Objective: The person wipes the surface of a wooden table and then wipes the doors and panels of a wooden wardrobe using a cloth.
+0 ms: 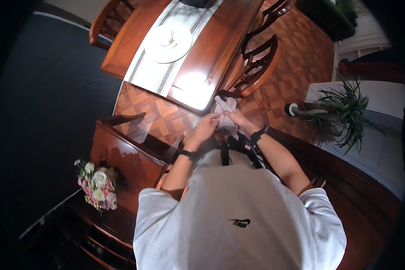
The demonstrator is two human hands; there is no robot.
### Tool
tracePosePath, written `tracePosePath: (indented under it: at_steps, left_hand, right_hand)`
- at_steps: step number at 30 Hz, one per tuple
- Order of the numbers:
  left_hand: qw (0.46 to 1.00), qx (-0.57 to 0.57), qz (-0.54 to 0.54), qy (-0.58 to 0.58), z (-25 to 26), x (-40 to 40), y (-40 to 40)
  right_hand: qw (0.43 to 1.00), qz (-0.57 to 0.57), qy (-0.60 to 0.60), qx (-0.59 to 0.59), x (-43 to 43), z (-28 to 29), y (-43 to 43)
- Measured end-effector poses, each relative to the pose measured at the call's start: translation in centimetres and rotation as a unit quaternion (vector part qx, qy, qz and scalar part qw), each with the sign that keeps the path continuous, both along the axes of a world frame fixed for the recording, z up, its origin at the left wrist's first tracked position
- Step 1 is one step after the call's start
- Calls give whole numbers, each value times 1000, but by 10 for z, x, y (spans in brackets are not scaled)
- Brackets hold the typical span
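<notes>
A pale, crumpled cloth [226, 122] hangs between my hands, just off the near corner of a polished wooden table [213, 44]. My right hand [238, 118] grips the cloth from the right, thumb on top. On the other side, my left hand [208, 125] touches the cloth's left edge with its fingertips; whether they pinch it is unclear. A striped table runner [138, 69] lies along the table, and a white round plate [168, 43] stands on it under glare. What lies on the plate is too bright to name.
Wooden chairs [264, 72] stand at the table's right side and far left. A wooden cabinet [121, 148] with a flower bouquet [99, 185] is at lower left. To the right are a potted plant [346, 104] and a dark wooden surface [344, 189]. Parquet floor [293, 44] shows between.
</notes>
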State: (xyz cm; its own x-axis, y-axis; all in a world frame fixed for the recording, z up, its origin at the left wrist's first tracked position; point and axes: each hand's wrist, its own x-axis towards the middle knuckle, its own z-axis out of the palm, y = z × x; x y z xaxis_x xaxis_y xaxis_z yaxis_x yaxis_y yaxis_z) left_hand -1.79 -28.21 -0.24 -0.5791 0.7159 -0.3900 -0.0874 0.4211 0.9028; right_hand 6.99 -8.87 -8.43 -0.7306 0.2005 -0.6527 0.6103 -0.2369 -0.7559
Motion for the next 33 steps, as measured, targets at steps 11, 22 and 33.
tracePosePath:
  at_steps: [11,22,33]
  left_hand:
    - [915,-74,-12,396,-120,-176,-31]
    - [794,-349,-261,425,-240,-193,-16]
    - [815,-78,-15,574,-151,-192,1]
  right_hand:
    - [764,92,153,620,-179,20,15]
    - [760,255,48,596,-96,-16,-96]
    - [705,212,74,672,-133,-40,-29]
